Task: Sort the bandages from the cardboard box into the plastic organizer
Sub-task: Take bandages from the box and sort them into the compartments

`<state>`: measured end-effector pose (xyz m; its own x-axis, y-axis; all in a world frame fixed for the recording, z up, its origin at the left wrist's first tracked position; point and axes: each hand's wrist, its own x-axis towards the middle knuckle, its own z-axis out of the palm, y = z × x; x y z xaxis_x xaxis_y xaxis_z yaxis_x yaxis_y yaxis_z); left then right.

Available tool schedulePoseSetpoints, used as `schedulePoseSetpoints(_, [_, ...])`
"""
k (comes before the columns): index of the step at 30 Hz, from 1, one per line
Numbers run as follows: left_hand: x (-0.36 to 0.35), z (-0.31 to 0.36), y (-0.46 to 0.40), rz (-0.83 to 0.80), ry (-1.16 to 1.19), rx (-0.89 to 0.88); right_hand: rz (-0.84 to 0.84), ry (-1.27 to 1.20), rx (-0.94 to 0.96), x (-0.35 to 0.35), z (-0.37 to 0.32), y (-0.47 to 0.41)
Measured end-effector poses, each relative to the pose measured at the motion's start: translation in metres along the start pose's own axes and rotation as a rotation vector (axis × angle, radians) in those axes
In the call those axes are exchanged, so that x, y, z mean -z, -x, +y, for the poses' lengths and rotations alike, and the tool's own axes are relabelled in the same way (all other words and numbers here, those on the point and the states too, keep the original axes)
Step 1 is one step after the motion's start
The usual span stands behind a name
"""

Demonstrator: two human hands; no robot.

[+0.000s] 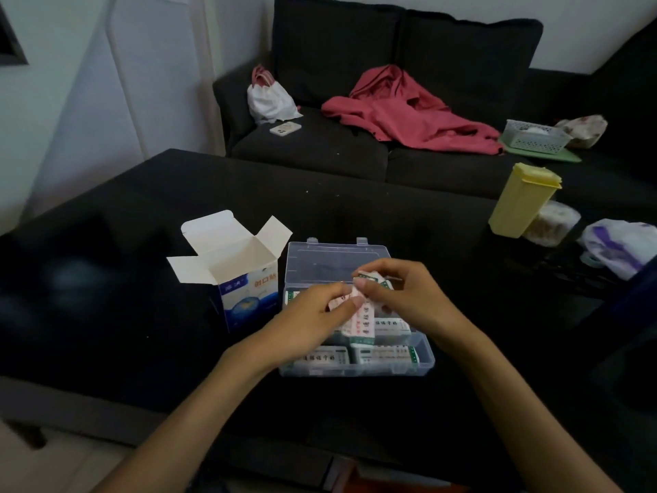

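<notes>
Holding a small bunch of bandages (pixel 359 316) between them, both hands hover just above the clear plastic organizer (pixel 425 354), which sits open on the dark table (pixel 106 314). The left hand (pixel 313 318) pinches the strips from the left with thumb and forefinger, and the right hand (pixel 401 297) pinches their upper end from the right, fingers curled round the wrappers. The bunch hangs with its long axis running roughly toward the person, its lower end dipping into the organizer's middle row. Stacks already lie crosswise in the near compartments, long sides parallel to the front wall. So the held strips look turned about a quarter from the stacks below; to lie flat with them they would probably need rotating before being set down. The left hand is nearer the cardboard box (pixel 245 282), which stands open just beside the organizer's left wall; its inside cannot be seen from here.
</notes>
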<state>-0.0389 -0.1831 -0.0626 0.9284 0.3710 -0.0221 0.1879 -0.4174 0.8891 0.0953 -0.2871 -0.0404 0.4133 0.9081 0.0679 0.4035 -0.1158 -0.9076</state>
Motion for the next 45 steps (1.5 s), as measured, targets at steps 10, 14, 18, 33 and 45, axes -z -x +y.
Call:
schedulePoseSetpoints(10, [-0.026,0.005,-0.015,0.15,-0.136,-0.029,0.381,-0.16,-0.125,0.014,0.029,0.015])
schedulePoseSetpoints(14, [-0.026,0.0,-0.018,0.091,-0.214,-0.053,0.269,-0.201,-0.174,0.026,0.034,0.024])
schedulePoseSetpoints(18, [-0.025,-0.004,-0.016,0.004,-0.264,-0.062,0.108,-0.114,-0.207,0.043,0.041,0.032])
schedulePoseSetpoints(33, [-0.024,-0.005,-0.006,-0.035,-0.568,-0.056,-0.203,0.54,-0.11,0.039,0.05,0.036])
schedulePoseSetpoints(45, [-0.031,-0.001,-0.005,0.014,-0.671,-0.071,-0.118,0.827,-0.26,0.048,0.021,0.033])
